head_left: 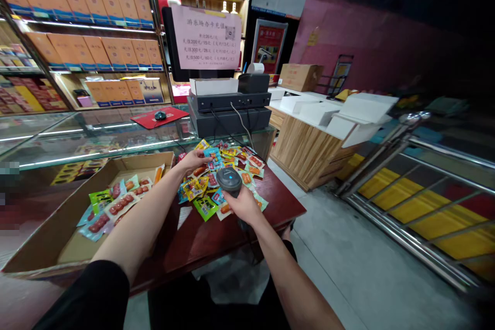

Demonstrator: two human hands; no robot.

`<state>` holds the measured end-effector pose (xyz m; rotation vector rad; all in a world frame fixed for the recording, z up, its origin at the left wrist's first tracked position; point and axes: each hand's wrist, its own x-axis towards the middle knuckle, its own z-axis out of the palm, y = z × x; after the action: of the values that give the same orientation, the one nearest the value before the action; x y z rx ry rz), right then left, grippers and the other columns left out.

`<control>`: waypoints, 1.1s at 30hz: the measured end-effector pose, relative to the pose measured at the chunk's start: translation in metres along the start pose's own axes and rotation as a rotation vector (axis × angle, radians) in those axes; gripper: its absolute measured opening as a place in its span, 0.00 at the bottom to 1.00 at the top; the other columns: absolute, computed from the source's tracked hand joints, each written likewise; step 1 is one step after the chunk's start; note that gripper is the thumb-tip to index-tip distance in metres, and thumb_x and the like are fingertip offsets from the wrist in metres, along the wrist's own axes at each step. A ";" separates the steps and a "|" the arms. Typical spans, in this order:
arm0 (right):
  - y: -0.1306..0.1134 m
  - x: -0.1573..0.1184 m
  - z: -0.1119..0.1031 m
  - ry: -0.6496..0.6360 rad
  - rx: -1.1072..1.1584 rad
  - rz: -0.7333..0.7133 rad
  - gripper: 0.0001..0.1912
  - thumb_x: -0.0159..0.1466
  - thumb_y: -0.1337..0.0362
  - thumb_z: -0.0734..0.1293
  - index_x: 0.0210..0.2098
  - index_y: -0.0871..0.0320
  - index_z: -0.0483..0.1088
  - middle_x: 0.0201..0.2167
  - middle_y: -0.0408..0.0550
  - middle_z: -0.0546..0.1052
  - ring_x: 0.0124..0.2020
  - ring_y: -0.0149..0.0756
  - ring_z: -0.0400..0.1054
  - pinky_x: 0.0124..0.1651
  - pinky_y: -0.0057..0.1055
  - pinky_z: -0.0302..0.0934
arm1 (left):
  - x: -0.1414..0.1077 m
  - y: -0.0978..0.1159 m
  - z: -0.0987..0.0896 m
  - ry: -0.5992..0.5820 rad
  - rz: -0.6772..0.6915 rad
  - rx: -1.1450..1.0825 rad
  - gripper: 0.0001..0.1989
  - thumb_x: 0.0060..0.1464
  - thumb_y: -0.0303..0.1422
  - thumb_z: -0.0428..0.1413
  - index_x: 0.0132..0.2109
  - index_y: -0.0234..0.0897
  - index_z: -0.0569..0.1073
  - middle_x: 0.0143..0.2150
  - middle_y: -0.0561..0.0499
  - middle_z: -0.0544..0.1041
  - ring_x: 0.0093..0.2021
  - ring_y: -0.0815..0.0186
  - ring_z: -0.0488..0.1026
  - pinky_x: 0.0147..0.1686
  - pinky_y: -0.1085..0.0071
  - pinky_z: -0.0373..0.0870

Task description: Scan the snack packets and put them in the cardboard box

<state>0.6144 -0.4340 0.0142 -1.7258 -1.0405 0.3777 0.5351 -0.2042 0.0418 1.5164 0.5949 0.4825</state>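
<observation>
My right hand is wrapped round the handle of a dark grey barcode scanner, whose head shows a small blue light. With my left hand I pinch a blue snack packet by its edge, just left of the scanner and over the pile. Around and under both hands lies a heap of small sausage packets in yellow, green and clear wrapping, among them a green packet and a clear packet. They rest on a dark red wooden table.
A shallow cardboard box with several sausage packets stands left, under my forearm. Behind are a glass counter, a cash register and a red mouse mat. A metal railing runs along the right.
</observation>
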 end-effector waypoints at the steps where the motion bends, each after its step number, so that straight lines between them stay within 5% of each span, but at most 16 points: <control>1: 0.000 0.000 0.000 -0.006 -0.018 0.007 0.13 0.57 0.58 0.69 0.40 0.57 0.75 0.36 0.51 0.81 0.43 0.48 0.76 0.43 0.37 0.69 | 0.001 -0.001 -0.001 0.008 0.000 0.013 0.19 0.30 0.36 0.73 0.30 0.31 0.77 0.30 0.48 0.78 0.30 0.67 0.73 0.33 0.71 0.69; 5: 0.002 0.001 0.000 -0.012 -0.041 -0.019 0.15 0.57 0.57 0.68 0.42 0.58 0.74 0.40 0.53 0.80 0.45 0.48 0.75 0.46 0.38 0.68 | 0.002 -0.003 -0.001 0.003 0.019 0.019 0.19 0.32 0.36 0.72 0.31 0.31 0.77 0.31 0.46 0.79 0.31 0.65 0.74 0.34 0.70 0.70; 12: 0.000 0.000 0.000 -0.020 -0.037 0.015 0.12 0.57 0.58 0.69 0.38 0.56 0.74 0.28 0.48 0.79 0.38 0.47 0.77 0.37 0.34 0.68 | -0.004 0.002 0.003 -0.045 0.029 -0.052 0.21 0.32 0.36 0.72 0.35 0.31 0.79 0.30 0.46 0.80 0.31 0.63 0.75 0.33 0.70 0.70; 17: -0.003 0.002 -0.002 -0.026 -0.051 0.027 0.11 0.57 0.59 0.69 0.38 0.57 0.74 0.28 0.48 0.79 0.39 0.46 0.76 0.39 0.35 0.69 | 0.000 0.001 0.001 -0.025 0.030 -0.032 0.20 0.31 0.36 0.72 0.33 0.31 0.78 0.31 0.48 0.79 0.30 0.67 0.74 0.35 0.70 0.70; 23: -0.014 0.020 -0.018 -0.082 -0.013 -0.060 0.11 0.57 0.58 0.70 0.38 0.56 0.74 0.27 0.47 0.78 0.35 0.43 0.76 0.36 0.33 0.69 | -0.006 0.026 -0.002 0.040 0.049 0.013 0.19 0.32 0.36 0.72 0.33 0.32 0.79 0.31 0.49 0.80 0.30 0.67 0.74 0.34 0.71 0.70; 26: -0.021 0.033 -0.030 -0.095 -0.009 -0.089 0.12 0.57 0.58 0.71 0.38 0.56 0.73 0.24 0.45 0.77 0.30 0.41 0.75 0.33 0.32 0.68 | -0.024 0.048 -0.029 0.129 0.073 0.079 0.19 0.31 0.36 0.73 0.33 0.33 0.79 0.31 0.48 0.80 0.29 0.67 0.74 0.33 0.71 0.69; 33: -0.029 0.046 -0.058 -0.196 -0.014 -0.070 0.11 0.58 0.57 0.69 0.35 0.56 0.68 0.17 0.39 0.72 0.15 0.32 0.66 0.20 0.28 0.62 | -0.113 0.080 -0.140 0.246 0.043 0.294 0.25 0.40 0.39 0.70 0.46 0.33 0.79 0.39 0.46 0.82 0.36 0.65 0.74 0.41 0.69 0.69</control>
<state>0.6669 -0.4312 0.0739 -1.6848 -1.2431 0.5035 0.3649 -0.1670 0.1340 1.7641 0.8554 0.6420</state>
